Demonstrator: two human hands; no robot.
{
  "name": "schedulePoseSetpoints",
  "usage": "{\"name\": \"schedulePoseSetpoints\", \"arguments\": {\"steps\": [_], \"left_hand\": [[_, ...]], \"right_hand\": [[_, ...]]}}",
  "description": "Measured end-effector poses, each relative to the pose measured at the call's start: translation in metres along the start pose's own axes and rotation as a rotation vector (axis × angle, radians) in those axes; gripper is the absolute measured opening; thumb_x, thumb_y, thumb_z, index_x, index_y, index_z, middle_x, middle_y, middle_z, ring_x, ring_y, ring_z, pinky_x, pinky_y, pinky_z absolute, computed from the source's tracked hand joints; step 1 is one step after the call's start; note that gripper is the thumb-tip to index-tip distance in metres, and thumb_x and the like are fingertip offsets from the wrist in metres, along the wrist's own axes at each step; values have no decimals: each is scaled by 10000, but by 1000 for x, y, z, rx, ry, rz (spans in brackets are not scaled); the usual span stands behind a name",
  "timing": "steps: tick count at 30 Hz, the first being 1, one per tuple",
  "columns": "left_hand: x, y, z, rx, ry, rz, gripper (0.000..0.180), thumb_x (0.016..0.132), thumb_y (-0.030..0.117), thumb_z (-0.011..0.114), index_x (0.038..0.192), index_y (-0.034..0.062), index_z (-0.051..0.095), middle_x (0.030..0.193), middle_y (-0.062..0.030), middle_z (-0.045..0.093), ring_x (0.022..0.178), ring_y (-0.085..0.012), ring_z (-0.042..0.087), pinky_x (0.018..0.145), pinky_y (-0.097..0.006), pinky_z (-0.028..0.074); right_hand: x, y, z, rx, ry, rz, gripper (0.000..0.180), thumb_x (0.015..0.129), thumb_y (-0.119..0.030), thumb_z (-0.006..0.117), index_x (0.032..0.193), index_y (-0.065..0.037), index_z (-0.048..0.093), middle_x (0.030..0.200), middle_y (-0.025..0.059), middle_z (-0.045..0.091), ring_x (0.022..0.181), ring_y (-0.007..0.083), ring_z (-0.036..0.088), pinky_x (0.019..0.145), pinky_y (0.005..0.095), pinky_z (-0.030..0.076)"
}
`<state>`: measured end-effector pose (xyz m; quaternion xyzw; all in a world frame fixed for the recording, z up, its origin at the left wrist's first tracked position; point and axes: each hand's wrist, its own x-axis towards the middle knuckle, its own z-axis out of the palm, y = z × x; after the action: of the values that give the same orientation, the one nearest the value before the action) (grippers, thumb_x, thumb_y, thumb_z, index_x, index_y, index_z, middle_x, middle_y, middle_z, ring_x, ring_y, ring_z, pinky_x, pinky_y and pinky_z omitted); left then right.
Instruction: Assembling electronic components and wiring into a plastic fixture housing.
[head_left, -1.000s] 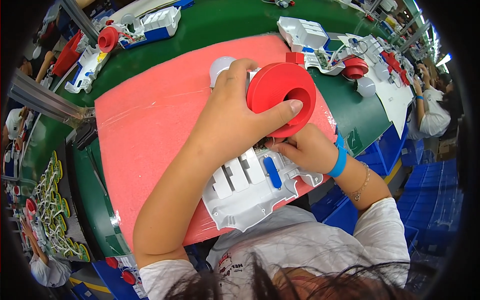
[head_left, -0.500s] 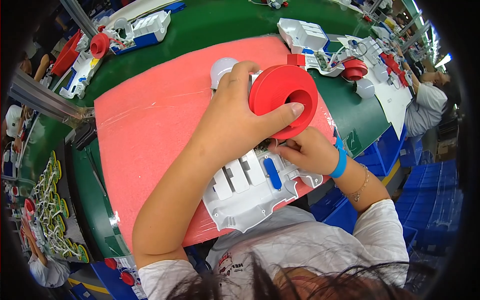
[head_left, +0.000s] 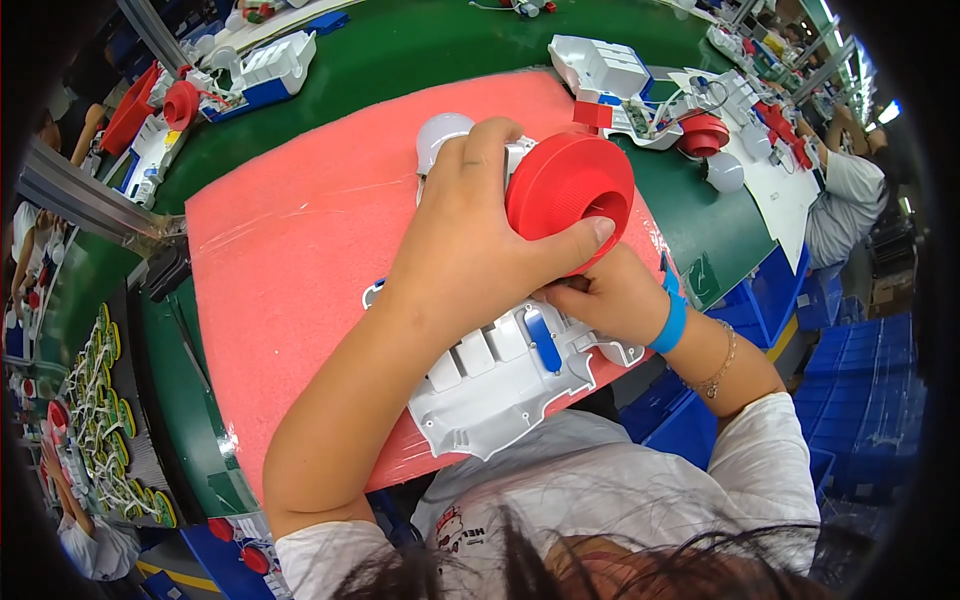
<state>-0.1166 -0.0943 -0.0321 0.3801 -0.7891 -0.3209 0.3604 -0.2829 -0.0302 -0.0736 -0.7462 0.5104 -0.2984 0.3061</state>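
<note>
My left hand (head_left: 480,240) grips a red round funnel-shaped plastic part (head_left: 568,190), thumb on its rim, holding it over a white plastic toy housing (head_left: 500,375) that lies on a pink foam mat (head_left: 290,250). My right hand (head_left: 605,300), with a blue wristband, is tucked under the red part with its fingers curled against the housing; what they pinch is hidden. A blue oval piece (head_left: 543,342) sits in the housing beside that hand. A white round dome (head_left: 440,135) shows behind my left hand.
A green bench (head_left: 400,50) runs behind the mat. On it are another white housing (head_left: 600,65) with wires, a red part (head_left: 703,133), a white ball (head_left: 725,172). Blue crates (head_left: 860,380) stand to the right. Other people work at the right and left edges.
Both hands stay on the red part and the housing. The view has shifted slightly; the hands' positions on the parts look the same.
</note>
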Motion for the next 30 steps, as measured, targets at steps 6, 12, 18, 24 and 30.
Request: {"name": "schedulePoseSetpoints", "arguments": {"steps": [6,12,18,24,30], "left_hand": [[1,-3,0,-28,16,-29,724,629,364,738,1147,-21,410,1067,-213,489,973,-282,535,795,-349,458],[0,-6,0,-36,9,-40,726,636,365,729,1154,-26,405,1058,-219,491,942,-271,551,763,-336,474],[-1,-8,0,-50,-5,-45,740,637,366,729,1168,-24,391,1044,-216,497,923,-266,560,747,-330,482],[-2,-5,-2,-92,-33,-81,802,624,424,720,1177,-49,383,1083,-245,469,974,-313,525,790,-358,459],[-1,-13,2,-57,-2,-43,727,648,347,728,1175,-12,378,990,-183,523,859,-230,579,663,-298,498]], "right_hand": [[5,-2,-3,-21,-21,-44,215,724,-85,625,933,-36,611,854,151,618,795,304,597,712,365,473],[8,-6,-8,-196,-117,-99,213,728,-83,617,938,-49,611,868,146,611,833,307,584,734,375,467],[5,0,-10,-118,-135,-131,215,739,-66,598,953,-46,603,878,149,608,842,307,582,747,373,467],[5,7,-1,-27,-51,-161,238,743,-67,592,979,-37,588,874,156,605,811,312,591,716,362,478],[4,5,3,-5,-43,-40,212,732,-63,588,940,-19,581,825,151,610,743,299,598,667,359,480]]}}
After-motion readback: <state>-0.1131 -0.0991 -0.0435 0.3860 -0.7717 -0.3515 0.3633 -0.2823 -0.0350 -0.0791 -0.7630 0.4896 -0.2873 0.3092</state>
